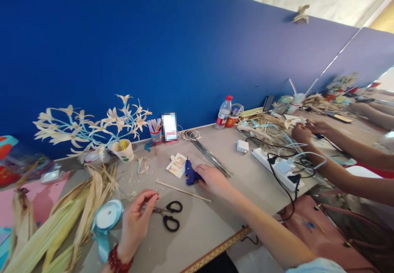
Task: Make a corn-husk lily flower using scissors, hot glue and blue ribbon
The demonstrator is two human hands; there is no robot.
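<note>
While tight on one tiny piece (pixel 158 192), one left hand (pixel 138 215) near one right hand (pixel 215 180), closed around one glue gun (pixel 190 174).

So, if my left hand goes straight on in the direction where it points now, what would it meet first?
Probably the thin pale stick, near its left end. Depth is unclear, though: your left hand may be raised enough to pass over it.

On the table (pixel 212 224), the scissors (pixel 164 212) lie right of the ribbon roll (pixel 107 215), before the glue gun (pixel 189 174).
</note>
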